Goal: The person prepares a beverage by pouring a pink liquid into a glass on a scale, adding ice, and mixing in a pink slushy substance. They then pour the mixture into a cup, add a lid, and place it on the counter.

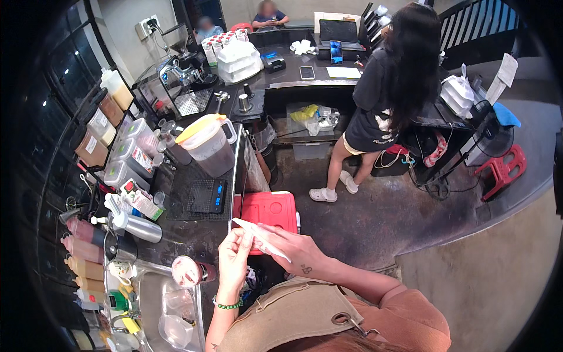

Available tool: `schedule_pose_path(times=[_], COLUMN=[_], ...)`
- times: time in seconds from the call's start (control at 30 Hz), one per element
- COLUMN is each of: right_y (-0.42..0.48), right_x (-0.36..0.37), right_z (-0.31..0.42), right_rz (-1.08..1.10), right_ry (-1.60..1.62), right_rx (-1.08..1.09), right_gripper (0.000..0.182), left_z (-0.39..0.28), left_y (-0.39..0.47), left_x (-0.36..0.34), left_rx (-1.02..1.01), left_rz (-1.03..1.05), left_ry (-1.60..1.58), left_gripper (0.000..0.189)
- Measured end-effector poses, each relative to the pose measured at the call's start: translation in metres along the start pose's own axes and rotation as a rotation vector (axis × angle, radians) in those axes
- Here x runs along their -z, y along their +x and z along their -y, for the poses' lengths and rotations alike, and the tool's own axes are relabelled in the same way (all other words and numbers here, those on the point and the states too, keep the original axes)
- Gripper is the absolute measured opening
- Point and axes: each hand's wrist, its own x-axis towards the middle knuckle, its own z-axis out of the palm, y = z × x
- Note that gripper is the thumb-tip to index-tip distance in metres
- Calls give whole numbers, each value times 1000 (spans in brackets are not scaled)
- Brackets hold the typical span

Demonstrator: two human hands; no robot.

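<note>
Between both hands is a folded white tissue or paper (273, 251), held in front of my apron. The fingertips of my left hand (234, 253) pinch its left side. My right hand (299, 247) lies over it from the right, its fingers partly hidden behind the paper. A lidded cup with a reddish drink (207, 273) stands at the sink's near corner, just left of my left wrist. Beyond my hands sits a red cooler lid (268, 207). On the counter's black mat is a digital scale (202, 196) with a lit display.
A pitcher with a yellow lid (211, 149) stands past the scale. Steel dispenser (143, 226), syrup bottles (85, 246) and lidded tubs (132, 156) line the left. The sink (151, 303) holds plastic containers. A co-worker (387, 88) stands at the far counter by a red stool (503, 167).
</note>
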Motion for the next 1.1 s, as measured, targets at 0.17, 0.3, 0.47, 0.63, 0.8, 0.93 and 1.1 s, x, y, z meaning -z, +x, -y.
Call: schedule_pose_path(times=[0.17, 0.3, 0.47, 0.63, 0.8, 0.93, 1.1], right_y=[-1, 2, 4, 5, 5, 7, 9], right_x=[-1, 4, 9, 12, 13, 13, 13], right_z=[-1, -2, -7, -14, -18, -20, -21], right_rz=[16, 24, 14, 33, 45, 71, 99], right_ry=[28, 47, 68, 72, 84, 83, 18], right_rx=[-14, -28, -24, -22, -37, -51, -66], right_gripper=[56, 55, 53, 52, 51, 52, 55], left_z=[12, 17, 17, 19, 30, 34, 34], left_y=[1, 4, 9, 14, 18, 21, 24], left_x=[5, 3, -4, -8, -5, -1, -3], left_rx=[-10, -24, -15, -11, -31, -22, -33], left_rz=[-18, -2, 35, 42, 41, 20, -7], left_ry=[-59, -79, -113, -135, -129, -67, -72], left_gripper=[18, 18, 17, 15, 15, 16, 16])
